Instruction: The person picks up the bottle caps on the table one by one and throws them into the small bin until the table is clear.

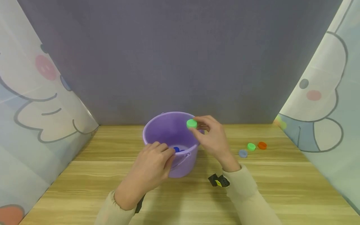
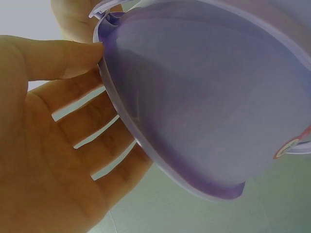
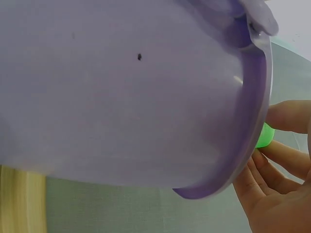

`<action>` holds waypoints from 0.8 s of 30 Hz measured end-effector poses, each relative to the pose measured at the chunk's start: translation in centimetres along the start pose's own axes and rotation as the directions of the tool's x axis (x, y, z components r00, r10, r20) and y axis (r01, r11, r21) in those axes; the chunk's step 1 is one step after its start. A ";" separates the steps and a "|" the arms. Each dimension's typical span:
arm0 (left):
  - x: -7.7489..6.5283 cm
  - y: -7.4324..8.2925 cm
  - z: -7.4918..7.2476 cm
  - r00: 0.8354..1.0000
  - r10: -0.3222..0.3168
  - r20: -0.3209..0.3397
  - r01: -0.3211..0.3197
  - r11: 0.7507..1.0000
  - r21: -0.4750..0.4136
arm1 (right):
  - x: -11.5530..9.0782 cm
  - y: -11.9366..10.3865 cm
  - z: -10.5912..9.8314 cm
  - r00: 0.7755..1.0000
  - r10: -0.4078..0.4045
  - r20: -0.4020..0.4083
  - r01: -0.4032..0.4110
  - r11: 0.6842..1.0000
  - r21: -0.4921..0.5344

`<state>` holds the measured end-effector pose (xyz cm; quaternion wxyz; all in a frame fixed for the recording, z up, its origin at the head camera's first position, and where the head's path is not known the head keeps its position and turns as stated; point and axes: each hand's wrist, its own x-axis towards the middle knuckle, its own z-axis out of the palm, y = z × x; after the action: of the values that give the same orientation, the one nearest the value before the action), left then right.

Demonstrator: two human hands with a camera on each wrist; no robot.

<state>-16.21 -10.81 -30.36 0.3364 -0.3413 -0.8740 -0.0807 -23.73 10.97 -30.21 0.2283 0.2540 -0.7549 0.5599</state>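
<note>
While the left hand (image 1: 153,164) grips the near rim of the purple bucket (image 1: 166,125) between its thumb and its fingers, we see that the right hand (image 1: 212,134) pinches a green cap (image 1: 192,123) by the thumb and the fingertips. This cap is held up at the right side of the bucket's mouth, and the hollow of the bucket lies below it and to its left. The cap is round and low, so it has no real long axis; its flat face is turned mostly upward. Of the two hands, the right one is clearly nearer to it. Whether the right fingers also touch the rim, we cannot tell from the right wrist view, because the bucket covers part of them. At the bottom of the bucket we notice small blue pieces (image 1: 176,149). On the table (image 1: 84,187), to the right, a grey-blue cap (image 1: 243,153), a second green cap (image 1: 251,147) and an orange cap (image 1: 262,145) lie near one another.
</note>
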 end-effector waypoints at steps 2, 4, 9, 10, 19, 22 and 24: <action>0.0 0.0 0.0 1.000 0.002 0.001 -0.002 1.000 0.000 | 0.0 0.0 0.1 1.000 -0.010 0.002 0.010 1.000 -0.001; 0.0 0.0 0.0 1.000 0.003 0.000 -0.003 1.000 -0.001 | 0.0 0.0 0.3 1.000 -0.016 0.005 0.016 1.000 0.000; 0.0 0.0 0.0 1.000 0.004 0.004 -0.004 1.000 -0.004 | -0.1 0.0 0.5 1.000 -0.018 0.012 0.018 1.000 -0.004; 0.0 0.0 0.0 1.000 0.003 0.006 -0.003 1.000 -0.003 | -0.1 0.0 0.5 1.000 -0.017 0.013 0.017 1.000 -0.005; 0.0 0.0 0.0 1.000 0.000 0.003 0.000 1.000 -0.002 | -0.2 0.0 0.7 1.000 -0.011 -0.009 0.011 1.000 -0.027; 0.0 0.0 0.0 1.000 0.001 -0.001 -0.001 1.000 0.002 | -0.1 0.1 0.7 1.000 -0.016 -0.021 0.015 0.999 -0.040; 0.0 0.0 0.1 1.000 0.002 -0.002 -0.002 1.000 0.004 | -0.1 0.0 0.6 1.000 -0.017 -0.022 0.016 0.999 -0.041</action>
<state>-16.25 -10.82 -30.42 0.3382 -0.3415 -0.8734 -0.0789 -23.70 10.39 -30.49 0.2464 0.2492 -0.7615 0.5452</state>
